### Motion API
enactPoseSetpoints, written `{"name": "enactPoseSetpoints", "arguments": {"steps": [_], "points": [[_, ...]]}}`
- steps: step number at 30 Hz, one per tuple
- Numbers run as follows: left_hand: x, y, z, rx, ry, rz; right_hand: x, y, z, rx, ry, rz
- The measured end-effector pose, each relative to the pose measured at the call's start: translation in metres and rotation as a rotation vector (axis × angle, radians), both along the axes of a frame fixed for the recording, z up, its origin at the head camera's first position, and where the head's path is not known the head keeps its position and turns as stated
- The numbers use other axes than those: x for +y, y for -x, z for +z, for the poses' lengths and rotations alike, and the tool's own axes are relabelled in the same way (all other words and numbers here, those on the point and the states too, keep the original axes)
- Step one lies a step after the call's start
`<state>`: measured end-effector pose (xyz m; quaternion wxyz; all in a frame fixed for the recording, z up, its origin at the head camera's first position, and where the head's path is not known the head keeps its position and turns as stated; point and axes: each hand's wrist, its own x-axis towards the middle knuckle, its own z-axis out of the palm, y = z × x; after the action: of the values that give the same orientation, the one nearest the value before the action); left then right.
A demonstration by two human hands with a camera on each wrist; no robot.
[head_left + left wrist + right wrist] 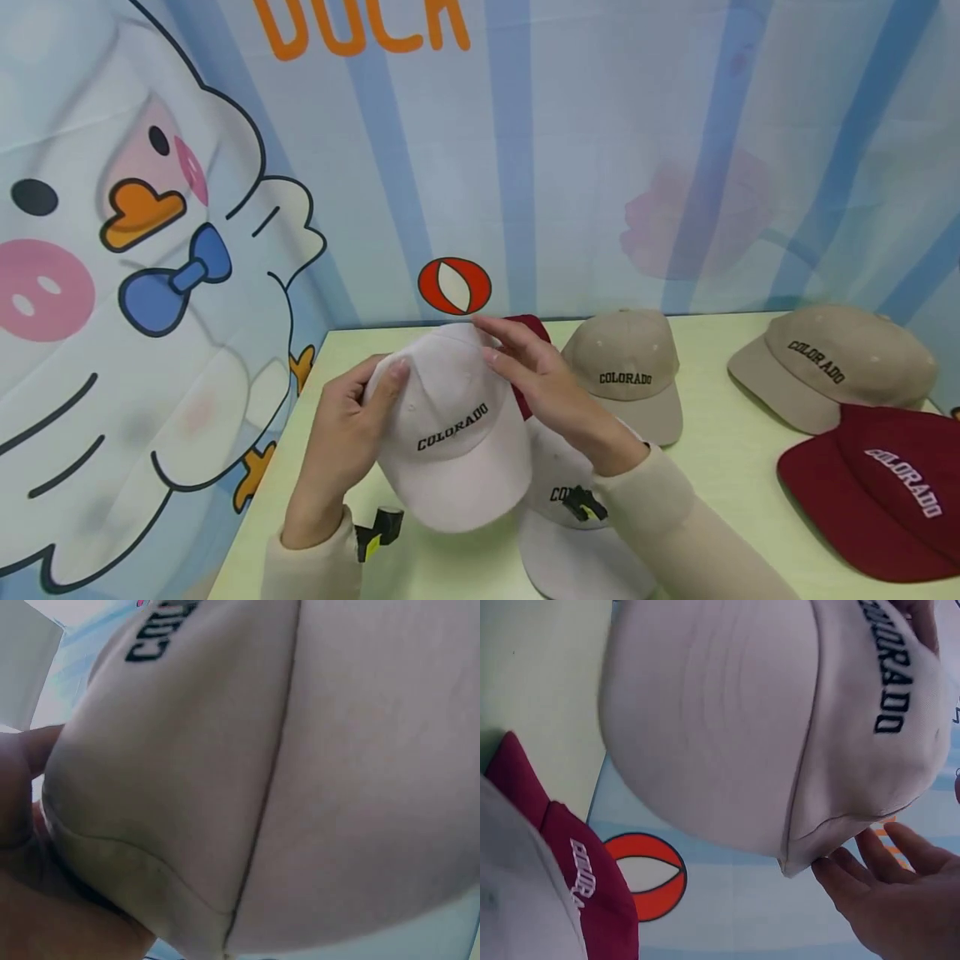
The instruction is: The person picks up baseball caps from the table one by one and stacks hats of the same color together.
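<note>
A white baseball cap [468, 487] with dark COLORADO lettering is held above the table, its brim pointing down toward me. My left hand [341, 437] grips its left side, thumb on the crown and fingers around behind it. My right hand [558, 400] is at the crown's upper right with its fingers extended. In the right wrist view, fingertips of the right hand [904, 900] touch the lower edge of the cap [712, 727]. The left wrist view is mostly filled by the cap [360, 765], with part of the left hand [19, 817] at its edge.
Another white cap [581, 562] lies under my right forearm, with a red cap [534, 327] partly hidden behind it. A beige cap [630, 358] sits farther back. On the right are another beige cap [885, 354] and a red cap [855, 500]. A printed backdrop [585, 167] rises behind the table.
</note>
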<state>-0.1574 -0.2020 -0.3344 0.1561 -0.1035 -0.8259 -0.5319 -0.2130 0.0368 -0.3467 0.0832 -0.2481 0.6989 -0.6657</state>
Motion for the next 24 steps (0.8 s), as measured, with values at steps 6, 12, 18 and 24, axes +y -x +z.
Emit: {"name": "enactPoseSetpoints", "arguments": {"steps": [6,12,18,24], "points": [[0.010,0.000,-0.006,-0.017,-0.014,-0.198,0.017,-0.003,-0.001,0.067,-0.050,0.015],[0.025,0.006,-0.016,-0.025,-0.069,-0.350,0.038,-0.011,-0.006,0.135,-0.060,-0.029],[0.041,0.016,-0.033,-0.081,-0.122,-0.489,0.063,-0.018,-0.019,0.263,-0.047,-0.078],[0.059,0.025,-0.053,-0.206,-0.099,-0.537,0.089,-0.030,-0.034,0.227,-0.090,-0.157]]}}
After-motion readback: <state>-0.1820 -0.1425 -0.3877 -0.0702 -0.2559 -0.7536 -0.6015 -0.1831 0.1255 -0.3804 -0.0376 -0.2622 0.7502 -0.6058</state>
